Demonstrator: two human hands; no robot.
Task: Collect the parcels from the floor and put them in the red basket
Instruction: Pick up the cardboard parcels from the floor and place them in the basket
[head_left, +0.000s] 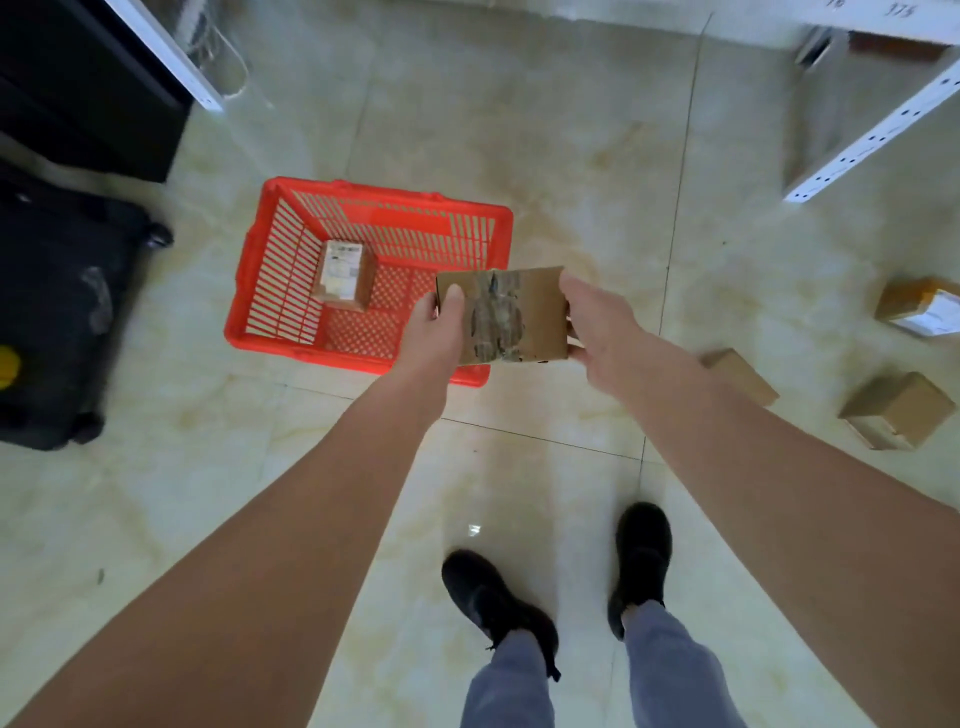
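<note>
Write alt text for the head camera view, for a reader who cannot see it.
A person's left hand and right hand hold a cardboard parcel above the near right corner of a red basket on a tiled floor. One labelled parcel lies inside; three more parcels lie at right.

We hold a parcel (511, 315) between our left hand (435, 332) and right hand (597, 322) over the basket's (363, 208) near right corner, one box (343, 275) inside it, three boxes (896, 410) on the floor (545, 130) to our right.
</note>
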